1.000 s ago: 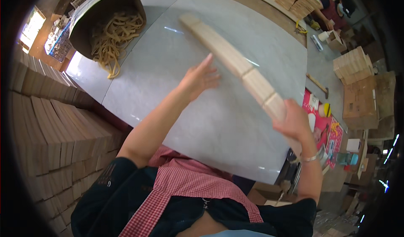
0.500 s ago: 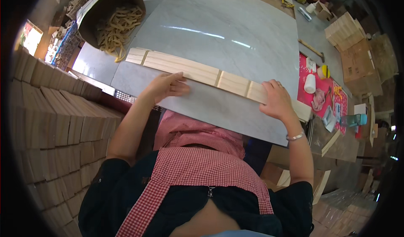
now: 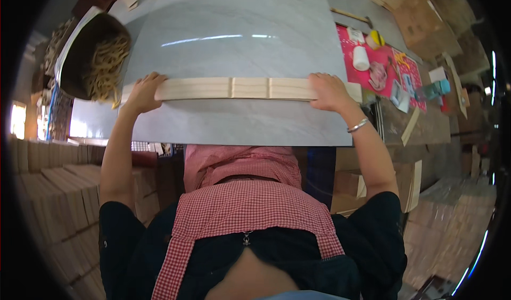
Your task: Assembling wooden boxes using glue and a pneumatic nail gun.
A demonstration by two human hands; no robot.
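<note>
Left fingers (image 3: 153, 78) are closing over the far edge of the wooden strip (image 3: 194, 89), thumb pressing at the near edge. Right fingers (image 3: 321, 78) are doing the same toward the other end, thumb also at the near edge. So left hand (image 3: 142, 94) and right hand (image 3: 332, 94) are both gripping, set well apart. Strip is running left-right across the table (image 3: 239, 123), roughly parallel to its near edge; two cross lines are showing between the hands. Both ends are sticking out past the hands. Can't tell if it's resting flat or sitting slightly above the surface.

Further out: open container (image 3: 76, 66) is standing at the left with tan bands (image 3: 109, 60) spilling over its lip. Right side: pink mat (image 3: 348, 47) is carrying a white bottle (image 3: 361, 59); hammer (image 3: 351, 16) is lying just beyond. Wooden blocks (image 3: 56, 199) are stacking up lower left.
</note>
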